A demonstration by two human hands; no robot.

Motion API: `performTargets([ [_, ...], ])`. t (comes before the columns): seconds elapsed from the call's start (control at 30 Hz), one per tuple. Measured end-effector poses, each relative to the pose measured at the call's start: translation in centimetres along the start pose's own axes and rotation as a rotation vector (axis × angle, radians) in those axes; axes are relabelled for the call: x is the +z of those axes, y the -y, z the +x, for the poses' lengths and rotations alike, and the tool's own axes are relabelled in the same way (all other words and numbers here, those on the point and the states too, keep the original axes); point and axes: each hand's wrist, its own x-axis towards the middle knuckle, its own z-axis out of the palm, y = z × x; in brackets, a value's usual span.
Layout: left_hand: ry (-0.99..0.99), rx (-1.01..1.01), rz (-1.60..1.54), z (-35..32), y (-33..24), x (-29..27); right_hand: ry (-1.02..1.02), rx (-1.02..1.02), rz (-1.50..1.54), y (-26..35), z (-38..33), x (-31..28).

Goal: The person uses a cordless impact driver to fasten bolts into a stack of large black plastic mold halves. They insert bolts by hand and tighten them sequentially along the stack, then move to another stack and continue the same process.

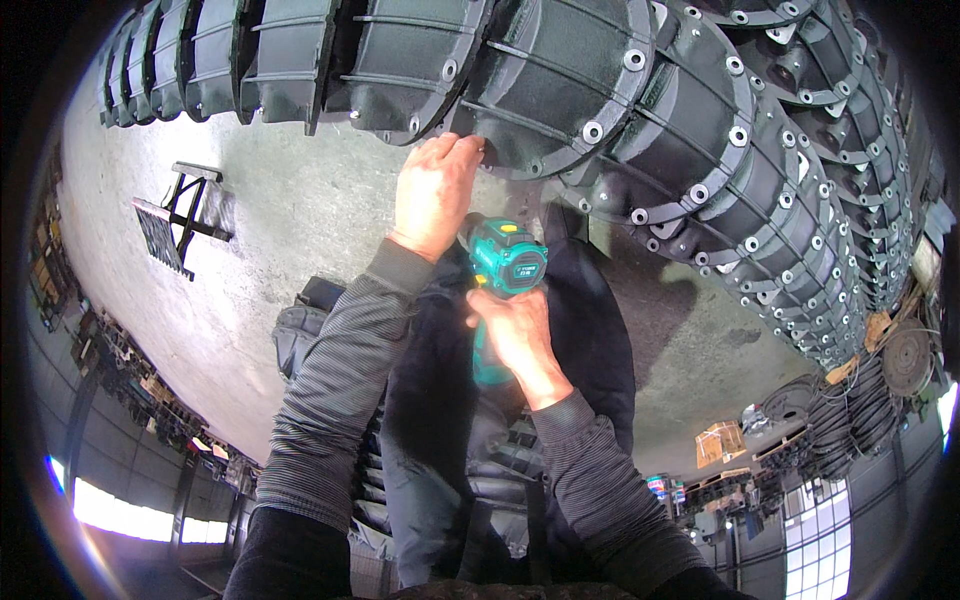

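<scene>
Right hand grips a drill, left hand at the castings

In the head view, the drill (508, 262), teal with a yellow button, stands near the middle, between two dark trouser legs (430, 420). The right hand (520, 332) is closed around its handle, the thumb lying across the near left side; whether a finger presses the trigger cannot be told. The drill's front end is hard to make out, so I cannot tell whether it touches anything.

The left hand (437, 195) is above and just left of the drill, back of the hand up, fingers bent together. Its fingertips are at the lower edge of the castings (560, 90); whether they pinch some small part is hidden.

The castings, dark grey, ribbed and curved, stand in a close row above the drill, running off to its upper left and bending down to its right. Pale-ringed holes line many flanges. A second row (835, 110) lies farther off to the drill's upper right.

Well left of the drill, a black stool (185, 215) lies on the grey floor (275, 210). Nearer, to the drill's lower left, a dark bundle (300, 335) is partly covered by the left sleeve (335, 400). Well to the drill's lower right are a wooden crate (719, 444) and dark coils (855, 405).
</scene>
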Motion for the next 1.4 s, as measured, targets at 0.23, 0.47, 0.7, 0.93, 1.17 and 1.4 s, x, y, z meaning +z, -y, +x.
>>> performTargets([
  [0.23, -0.166, -0.516, -0.287, -4.1, -1.2, -1.6, 0.005, -0.207, -0.111, 0.1, -0.4, -1.6],
  [0.47, -0.144, -0.973, -0.804, -10.7, -5.9, -5.2, -0.220, -0.757, -0.518, 2.9, -1.7, -2.3],
  [0.7, 0.052, -1.052, -1.051, -12.6, -7.1, 0.8, -0.248, -0.652, -0.674, 5.8, -1.8, -1.5],
  [0.93, 0.244, -0.877, -0.739, -11.0, -7.1, 2.6, -0.306, -0.543, -0.752, 7.8, -2.2, 0.8],
  [1.17, 0.375, -0.960, -0.842, -10.1, -6.1, 0.9, -0.280, -0.386, -1.020, 11.2, -2.2, 1.4],
  [1.4, 0.297, -0.922, -0.920, -10.4, -4.9, -0.4, -0.329, -0.337, -1.130, 13.2, -2.2, 2.6],
])
